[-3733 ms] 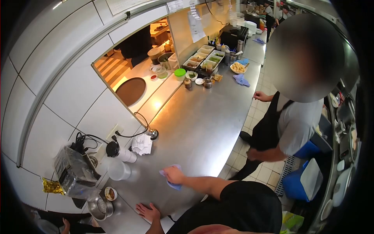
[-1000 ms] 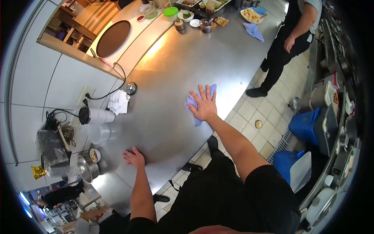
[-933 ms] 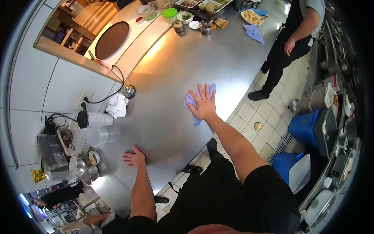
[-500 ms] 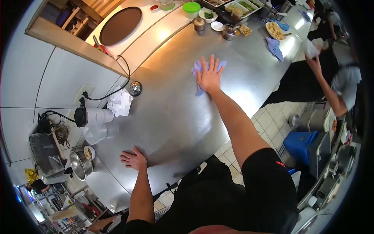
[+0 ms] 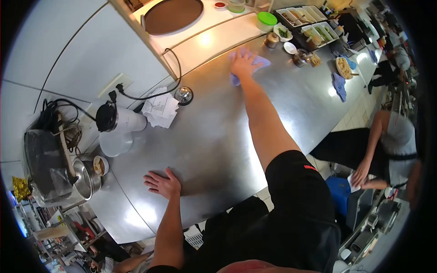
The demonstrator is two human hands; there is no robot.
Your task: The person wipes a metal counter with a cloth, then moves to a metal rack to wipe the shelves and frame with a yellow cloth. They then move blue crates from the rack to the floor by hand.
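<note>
On the stainless steel worktop (image 5: 200, 141), my left hand (image 5: 164, 183) lies flat near the front edge, fingers apart and nothing under them that I can see. My right arm is stretched out to the far side of the top. There my right hand (image 5: 242, 65), slightly blurred, presses down flat on a lavender cloth (image 5: 260, 63) with its fingers spread. Parts of the cloth stick out on both sides of the hand. Left of it stand a metal call bell (image 5: 184, 95) and a stack of white paper slips (image 5: 160, 108).
Beyond the bell are a white cylindrical appliance (image 5: 129, 122), clear plastic tubs (image 5: 116, 143) and a steel bowl (image 5: 86, 179). At the far right sit a spice jar (image 5: 272, 40), a food dish (image 5: 344, 68) and another cloth (image 5: 339, 86). A co-worker's hand (image 5: 362, 172) holds something white.
My right hand and the cloth have slid farther away, toward the worktop's back edge. My left hand stays flat on the top. The view has shifted, and the co-worker has bent lower.
</note>
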